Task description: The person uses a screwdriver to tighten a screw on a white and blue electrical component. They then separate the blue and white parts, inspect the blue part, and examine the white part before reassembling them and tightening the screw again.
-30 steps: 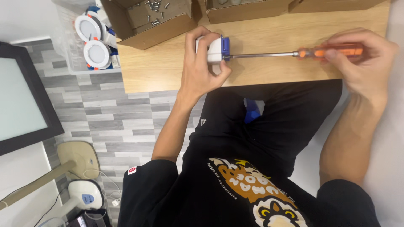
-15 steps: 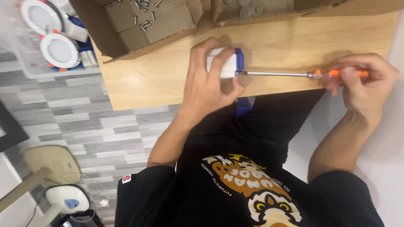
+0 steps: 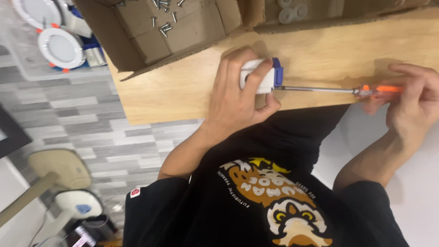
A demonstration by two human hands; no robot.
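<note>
Left hand (image 3: 238, 98) clamps small white-and-blue plastic box (image 3: 260, 75) at near table (image 3: 183, 87) edge. Right hand (image 3: 411, 98) grips orange-handled screwdriver (image 3: 338, 90), tip at blue end. Fastening apparently mid-way; loose screws (image 3: 164, 18) wait in cardboard box (image 3: 137, 41).

You're in a small assembly workshop: a wooden tabletop (image 3: 183, 91) carries an open cardboard box (image 3: 137, 41) of loose screws (image 3: 162, 28), with round white downlights (image 3: 59, 48) binned beside it over grey plank flooring (image 3: 82, 132).

Open brown cardboard box (image 3: 183, 27) atop table; second (image 3: 329, 13) beside.
</note>
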